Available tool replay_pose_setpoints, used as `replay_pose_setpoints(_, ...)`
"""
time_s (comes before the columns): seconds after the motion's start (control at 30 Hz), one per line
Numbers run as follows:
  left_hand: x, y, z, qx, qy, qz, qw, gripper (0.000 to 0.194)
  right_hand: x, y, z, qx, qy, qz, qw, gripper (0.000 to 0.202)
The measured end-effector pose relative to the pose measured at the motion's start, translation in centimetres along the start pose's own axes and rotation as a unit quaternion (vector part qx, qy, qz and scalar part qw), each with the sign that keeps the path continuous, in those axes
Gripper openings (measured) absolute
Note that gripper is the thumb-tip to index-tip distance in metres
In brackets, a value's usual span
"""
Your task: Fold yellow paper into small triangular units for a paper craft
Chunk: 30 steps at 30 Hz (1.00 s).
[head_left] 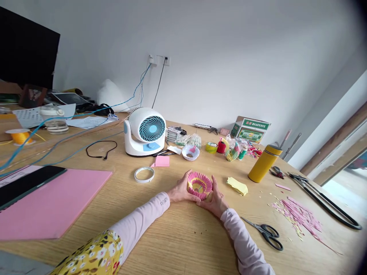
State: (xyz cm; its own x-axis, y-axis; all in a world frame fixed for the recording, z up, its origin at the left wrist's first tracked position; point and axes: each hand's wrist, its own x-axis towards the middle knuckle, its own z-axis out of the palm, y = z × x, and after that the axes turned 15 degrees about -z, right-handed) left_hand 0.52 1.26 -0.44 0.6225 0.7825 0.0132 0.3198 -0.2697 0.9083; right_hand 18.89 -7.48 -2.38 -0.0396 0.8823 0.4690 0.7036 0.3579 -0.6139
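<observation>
A small round bowl of folded pink and yellow paper [200, 185] is held between both hands near the middle of the wooden table. My left hand [182, 190] curls around its left side, thumb at the lower front edge. On the right side, my right hand [215, 200] grips it, with a finger raised along the rim. The pleated inside of the bowl faces up toward me. Yellow paper slips [237, 186] lie to its right, and black scissors [267, 231] rest beyond my right hand. A white tape roll [144, 175] sits to the left.
Behind are a white fan [145, 131], a white pleated paper bowl [190, 152] and a yellow bottle [265, 163]. Pink paper strips [301, 214] are scattered at right. A phone [31, 185] lies on pink sheets [71, 198] at left, and blue cables cross the left side.
</observation>
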Motion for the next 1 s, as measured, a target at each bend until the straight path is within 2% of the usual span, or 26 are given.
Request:
replay_pose_setpoints(0.1,1.1,-0.1,0.7,-0.082,-0.027,0.041,0.995,0.117,0.2,0.4,-0.2,0.111,0.028,-0.047,0.992,0.117)
replay_pose_setpoints(0.17,1.5,-0.1,1.0,-0.112,-0.034,0.053,0.992,0.109,0.3,0.5,-0.4,0.144,0.03,-0.048,0.988,0.11)
replay_pose_setpoints(0.43,1.8,0.1,1.0,-0.117,-0.045,0.047,0.991,0.1,0.8,-1.0,-1.2,0.124,0.022,-0.086,0.988,0.08)
replay_pose_setpoints(0.6,1.6,0.3,0.5,-0.091,-0.036,0.04,0.994,0.107,0.6,-0.3,-0.8,0.12,0.024,-0.063,0.99,0.096)
replay_pose_setpoints(0.67,1.2,0.7,0.3,-0.085,-0.042,0.021,0.995,0.098,0.5,0.2,-0.5,0.114,0.022,-0.051,0.992,0.103)
replay_pose_setpoints(0.8,0.6,1.4,0.4,-0.112,-0.022,-0.028,0.993,0.062,0.6,0.3,-0.1,0.103,0.025,-0.029,0.994,0.11)
replay_pose_setpoints(1.0,1.7,1.8,2.2,-0.14,0.035,-0.054,0.988,0.049,0.7,-0.1,0.3,0.114,0.046,-0.023,0.992,0.118)
